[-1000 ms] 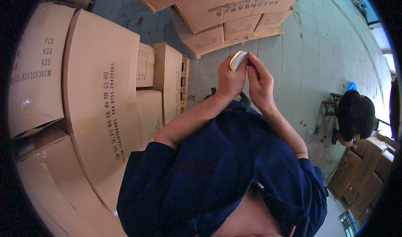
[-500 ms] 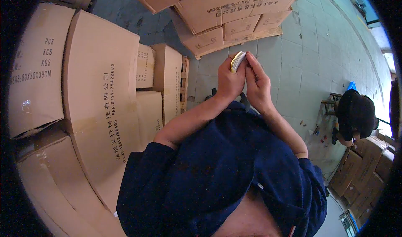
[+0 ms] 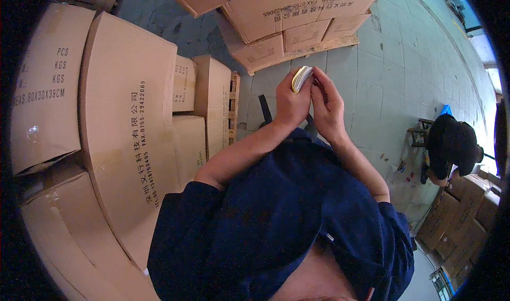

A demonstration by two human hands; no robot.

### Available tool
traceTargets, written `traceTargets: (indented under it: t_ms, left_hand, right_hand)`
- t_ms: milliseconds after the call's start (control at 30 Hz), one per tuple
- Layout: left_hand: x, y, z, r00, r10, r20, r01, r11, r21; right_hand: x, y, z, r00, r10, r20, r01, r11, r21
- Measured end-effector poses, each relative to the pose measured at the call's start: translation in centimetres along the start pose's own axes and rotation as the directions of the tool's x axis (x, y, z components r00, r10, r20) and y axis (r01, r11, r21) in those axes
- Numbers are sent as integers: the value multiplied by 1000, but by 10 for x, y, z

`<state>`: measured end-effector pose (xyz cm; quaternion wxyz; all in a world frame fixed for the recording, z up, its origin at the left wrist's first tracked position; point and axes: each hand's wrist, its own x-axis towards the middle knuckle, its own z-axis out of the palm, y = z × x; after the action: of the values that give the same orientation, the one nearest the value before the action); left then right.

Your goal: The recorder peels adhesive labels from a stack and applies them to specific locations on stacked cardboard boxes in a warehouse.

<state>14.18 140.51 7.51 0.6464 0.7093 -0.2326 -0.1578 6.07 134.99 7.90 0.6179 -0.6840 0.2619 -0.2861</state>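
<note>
In front of my chest, my left hand is closed around a small booklet or stack of sheets with white page edges and a yellow outer side. The stack is bent into a curve and stands with its edges up. On its right side, my right hand has thumb and fingers pressed together, the fingertips at the upper corner of the pages. Most of the booklet's lower part is hidden by my hands.
Tall cardboard cartons stand close on my left. More cartons sit on a wooden pallet ahead. At the right a person in dark clothes bends beside a stool, with brown cartons nearby. Small scraps lie on the tiled floor.
Both hands and the booklet stay almost in place. A dark strap-like piece now sticks up further left of my left wrist. The person at the right has shifted slightly.
</note>
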Motion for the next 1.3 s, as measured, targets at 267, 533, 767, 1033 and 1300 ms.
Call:
traceTargets:
  t_ms: [267,533,767,1033,1300]
  left_hand:
    - [0,-5,2,1000,10,-9,-10,1000,-21]
    - [3,-13,-7,899,-366,240,428,848,-311]
    - [1,-18,-21,831,-327,450,536,688,-490]
    - [11,-24,-27,662,-460,592,730,216,-649]
    - [13,-35,-27,603,-439,666,788,201,-581]
  right_hand:
    - [1,10,-1,995,-98,-11,97,993,-67]
    - [29,11,-29,987,-98,125,120,976,-180]
    - [37,11,-28,959,-42,279,89,983,-160]
    - [29,12,-16,896,-374,238,437,836,-332]
    - [30,13,-18,829,-463,314,558,724,-406]
